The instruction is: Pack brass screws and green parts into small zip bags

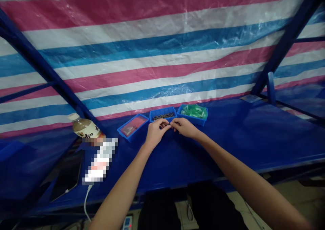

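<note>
My left hand and my right hand meet over the table, fingertips pinched together. Between them is something too small to make out. Just behind the hands stands a blue bin holding many small dark metallic parts. To its right, another blue bin contains green plastic bags with pale pieces among them. A third blue bin, set at an angle on the left, has a flat reddish layer inside.
A bottle stands at the left beside a blue metal post. Near it lie a dark tablet and a blurred-out item with a white cable. Striped plastic sheeting hangs behind the blue table.
</note>
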`<state>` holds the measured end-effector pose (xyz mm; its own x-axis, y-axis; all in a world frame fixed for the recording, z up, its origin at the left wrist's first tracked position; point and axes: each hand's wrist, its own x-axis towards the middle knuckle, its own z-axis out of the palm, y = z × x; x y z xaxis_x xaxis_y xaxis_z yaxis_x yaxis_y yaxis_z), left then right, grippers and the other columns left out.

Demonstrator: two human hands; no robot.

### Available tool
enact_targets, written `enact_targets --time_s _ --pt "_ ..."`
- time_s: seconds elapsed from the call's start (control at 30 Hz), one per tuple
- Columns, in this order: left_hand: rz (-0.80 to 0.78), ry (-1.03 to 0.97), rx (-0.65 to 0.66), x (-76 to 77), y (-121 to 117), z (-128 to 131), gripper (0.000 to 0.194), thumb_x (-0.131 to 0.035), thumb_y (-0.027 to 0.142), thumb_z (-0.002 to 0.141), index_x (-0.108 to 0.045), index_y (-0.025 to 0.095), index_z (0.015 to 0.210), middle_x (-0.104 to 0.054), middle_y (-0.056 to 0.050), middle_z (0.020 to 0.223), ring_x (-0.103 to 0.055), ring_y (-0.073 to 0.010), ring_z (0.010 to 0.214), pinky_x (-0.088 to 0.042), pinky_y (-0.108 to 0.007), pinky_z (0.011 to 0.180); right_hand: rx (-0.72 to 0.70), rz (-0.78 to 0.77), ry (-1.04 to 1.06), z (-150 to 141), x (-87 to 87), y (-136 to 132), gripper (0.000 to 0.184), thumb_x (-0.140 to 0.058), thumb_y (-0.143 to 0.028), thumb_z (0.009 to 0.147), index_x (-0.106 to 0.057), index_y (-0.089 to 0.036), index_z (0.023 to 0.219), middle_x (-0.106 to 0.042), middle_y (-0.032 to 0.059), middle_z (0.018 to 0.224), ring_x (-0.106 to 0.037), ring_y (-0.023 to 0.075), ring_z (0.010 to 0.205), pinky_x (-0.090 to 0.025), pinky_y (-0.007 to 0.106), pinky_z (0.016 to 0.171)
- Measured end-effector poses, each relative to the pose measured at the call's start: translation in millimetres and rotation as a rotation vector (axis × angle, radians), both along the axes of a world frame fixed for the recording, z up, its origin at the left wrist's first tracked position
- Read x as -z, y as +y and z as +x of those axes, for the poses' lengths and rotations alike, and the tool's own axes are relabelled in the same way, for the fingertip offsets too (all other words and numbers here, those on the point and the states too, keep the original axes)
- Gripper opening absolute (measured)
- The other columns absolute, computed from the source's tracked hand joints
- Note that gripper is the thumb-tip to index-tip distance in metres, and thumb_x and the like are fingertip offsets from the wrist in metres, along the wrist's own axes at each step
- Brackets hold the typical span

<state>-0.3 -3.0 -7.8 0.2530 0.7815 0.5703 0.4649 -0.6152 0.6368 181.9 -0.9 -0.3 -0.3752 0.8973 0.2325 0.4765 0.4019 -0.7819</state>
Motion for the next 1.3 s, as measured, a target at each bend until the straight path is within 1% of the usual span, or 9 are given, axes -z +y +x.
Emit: enact_targets --time_s 0.1,0.23,0.33,0.47,0.6,0.8,0.93,1.2,1.3 --pt "-0.006 -0.032 0.003 -0.5 1.0 -1.6 0.012 -0.074 0.026 0.078 -0.068 0.018 0.085 -0.069 0.000 0.078 -0.062 -0.0118 0.066 -0.049 -0.023 0.065 -0.017 -0.022 0.035 -0.7 -5.5 -2.8 0.024 -0.048 -0.031 0.092 -0.063 -0.015 0.083 -0.062 0.0011 0.067 -0.055 0.0111 0.054 -0.041 0.024 0.058" --pt "-0.053 -0.024 0.056 2.3 3.8 -4.8 0.015 -0.075 0.027 0.077 -0.069 0.018 0.087 -0.070 -0.001 0.079 -0.062 -0.0117 0.066 -0.049 -0.022 0.065 -0.017 -0.057 0.036 -1.4 -9.7 -5.0 0.018 -0.053 -0.027 0.088 -0.066 -0.014 0.086 -0.064 0.0024 0.068 -0.055 0.0115 0.054 -0.041 0.024 0.056" --pt "-0.070 0.007 0.072 5.5 6.2 -5.9 0.018 -0.076 0.027 0.076 -0.070 0.017 0.090 -0.070 -0.001 0.079 -0.061 -0.0122 0.066 -0.049 -0.023 0.063 -0.009 -0.055 0.033 -0.4 -10.2 -4.7 0.014 -0.056 -0.023 0.084 -0.067 -0.014 0.085 -0.066 0.0026 0.069 -0.057 0.0120 0.056 -0.042 0.024 0.059" --pt "-0.055 0.065 0.078 7.4 6.9 -6.2 0.017 -0.070 0.031 0.081 -0.069 0.017 0.091 -0.069 -0.003 0.080 -0.060 -0.0127 0.066 -0.048 -0.023 0.061 -0.005 -0.007 0.030 1.5 -8.6 -2.2 0.013 -0.056 -0.019 0.082 -0.068 -0.014 0.081 -0.068 0.0036 0.072 -0.060 0.0132 0.063 -0.044 0.025 0.063" --pt "-0.022 0.143 0.078 4.6 3.8 -7.6 0.015 -0.066 0.031 0.084 -0.068 0.018 0.091 -0.068 -0.002 0.080 -0.059 -0.0126 0.068 -0.047 -0.023 0.063 -0.014 0.019 0.019 1.7 -6.4 0.0 0.013 -0.056 -0.017 0.080 -0.068 -0.015 0.080 -0.069 0.0039 0.074 -0.061 0.0143 0.067 -0.045 0.026 0.066" --pt "0.014 0.231 0.070 -0.9 0.0 -8.4 0.009 -0.064 0.025 0.084 -0.069 0.019 0.089 -0.067 -0.002 0.081 -0.060 -0.0136 0.072 -0.048 -0.024 0.068 -0.021 -0.036 0.031 2.5 -6.4 0.2 0.013 -0.057 -0.019 0.078 -0.069 -0.014 0.080 -0.070 0.0039 0.075 -0.061 0.0144 0.067 -0.045 0.025 0.064" --pt "0.028 0.240 0.073 -0.6 -0.2 -7.9 0.011 -0.063 0.021 0.083 -0.069 0.020 0.091 -0.067 -0.002 0.083 -0.061 -0.0141 0.076 -0.048 -0.025 0.070 -0.013 -0.046 0.048 4.1 -7.5 -0.4 0.012 -0.060 -0.020 0.077 -0.069 -0.013 0.081 -0.070 0.0051 0.077 -0.062 0.0148 0.068 -0.046 0.026 0.065" --pt "-0.006 0.147 0.062 1.7 2.1 -8.0 0.015 -0.064 0.025 0.084 -0.068 0.019 0.096 -0.067 -0.001 0.083 -0.058 -0.0109 0.067 -0.047 -0.022 0.062 0.004 -0.010 0.024 4.1 -8.0 0.0 0.015 -0.056 -0.018 0.080 -0.070 -0.012 0.082 -0.070 0.0056 0.076 -0.062 0.0147 0.067 -0.046 0.026 0.066" --pt "-0.018 0.169 0.069 0.8 1.7 -8.3 0.014 -0.062 0.025 0.085 -0.067 0.019 0.097 -0.067 -0.001 0.082 -0.058 -0.0110 0.066 -0.047 -0.022 0.061 0.007 0.009 -0.010 4.3 -7.2 0.9 0.016 -0.055 -0.017 0.080 -0.070 -0.013 0.083 -0.070 0.0051 0.075 -0.062 0.0146 0.067 -0.046 0.026 0.067"
